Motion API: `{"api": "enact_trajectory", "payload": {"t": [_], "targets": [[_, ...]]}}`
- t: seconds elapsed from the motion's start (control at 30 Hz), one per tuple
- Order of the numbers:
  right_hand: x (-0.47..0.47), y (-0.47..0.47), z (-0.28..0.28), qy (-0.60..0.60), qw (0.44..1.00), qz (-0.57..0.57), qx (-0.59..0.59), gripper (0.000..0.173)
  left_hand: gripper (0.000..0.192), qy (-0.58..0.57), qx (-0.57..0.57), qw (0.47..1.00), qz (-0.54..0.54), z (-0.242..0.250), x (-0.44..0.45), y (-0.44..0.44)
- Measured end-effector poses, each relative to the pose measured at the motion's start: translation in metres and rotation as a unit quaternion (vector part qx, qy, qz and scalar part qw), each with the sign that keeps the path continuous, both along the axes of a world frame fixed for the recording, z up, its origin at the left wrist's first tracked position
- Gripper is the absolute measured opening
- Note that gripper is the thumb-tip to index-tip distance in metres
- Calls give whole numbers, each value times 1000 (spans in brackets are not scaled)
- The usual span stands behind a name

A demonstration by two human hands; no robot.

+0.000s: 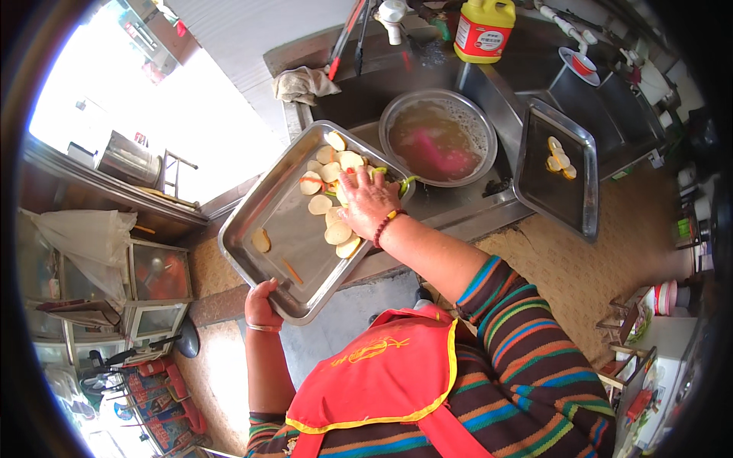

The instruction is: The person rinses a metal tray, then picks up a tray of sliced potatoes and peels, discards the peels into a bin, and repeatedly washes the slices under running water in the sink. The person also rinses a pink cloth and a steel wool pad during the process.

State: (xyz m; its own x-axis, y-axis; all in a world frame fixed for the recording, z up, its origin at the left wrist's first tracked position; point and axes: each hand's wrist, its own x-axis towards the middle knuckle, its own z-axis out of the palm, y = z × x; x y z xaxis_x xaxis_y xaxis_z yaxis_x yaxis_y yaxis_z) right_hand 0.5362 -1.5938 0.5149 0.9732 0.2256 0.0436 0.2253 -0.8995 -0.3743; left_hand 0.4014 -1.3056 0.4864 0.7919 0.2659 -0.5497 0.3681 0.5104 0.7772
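Note:
My left hand (262,306) grips the near left corner of a rectangular stainless steel tray (275,220), thumb over the rim. Pale round food slices (338,232) with yellowish edges lie mostly along the tray's right side, with green and red strips, perhaps pepper, among them. On these slices rests my right hand (369,197), palm down with its fingers spread; what lies under the palm is hidden. One slice (261,240) and a thin orange-brown strip (292,271) sit apart on the tray's left part. The tray is beside a round metal basin (385,150) of cloudy, foamy water.
A pink thing (438,151) shows in the basin's water. Another metal tray (535,194) on the right carries several slices. Behind the basin are a yellow detergent jug (484,31), a tap (393,17) and red-and-black-handled tongs (346,40). A cloth (305,85) lies on the sink's left corner.

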Motion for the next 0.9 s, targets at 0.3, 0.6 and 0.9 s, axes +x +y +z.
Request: {"api": "enact_trajectory", "payload": {"t": [0.3, 0.6, 0.9], "targets": [[73, -65, 47, -97, 967, 76, 223, 21, 54, -44, -55, 996, -49, -14, -12, -2], [198, -111, 153, -206, 968, -39, 141, 53, 49, -81, -80, 994, -2, 11, 9, -58], [222, -128, 180, -183, 967, -161, -70, 49, 41, -94, -30, 993, -69, 32, 78, -100]]}}
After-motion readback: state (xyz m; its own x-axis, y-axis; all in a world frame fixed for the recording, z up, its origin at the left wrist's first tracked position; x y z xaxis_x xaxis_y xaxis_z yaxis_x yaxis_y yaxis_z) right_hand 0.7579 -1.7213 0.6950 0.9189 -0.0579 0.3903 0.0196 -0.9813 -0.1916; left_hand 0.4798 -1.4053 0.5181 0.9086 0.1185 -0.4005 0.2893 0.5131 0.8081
